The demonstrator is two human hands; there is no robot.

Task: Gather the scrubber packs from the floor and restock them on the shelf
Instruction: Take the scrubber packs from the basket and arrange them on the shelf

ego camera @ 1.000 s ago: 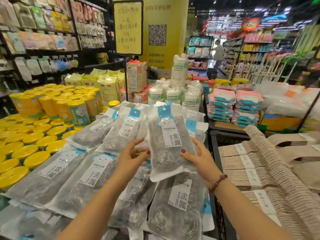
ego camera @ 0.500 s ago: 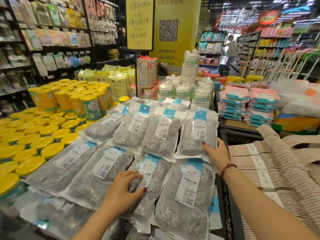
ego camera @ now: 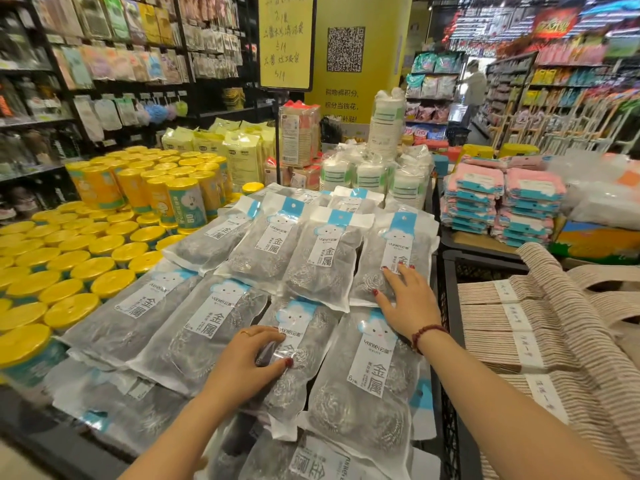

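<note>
The clear steel-wool scrubber pack (ego camera: 398, 237), aloft a second ago, lies restocked at two o'clock under flat fingers of the right hand (ego camera: 408, 306); the left hand (ego camera: 242, 365) pinches the six o'clock pack (ego camera: 298, 320).

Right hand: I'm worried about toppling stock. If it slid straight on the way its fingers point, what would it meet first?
The right hand lies on a scrubber pack; going on, it would ride up that pack's blue header, then probably the wrapped white rolls behind; depth is unclear.
</note>
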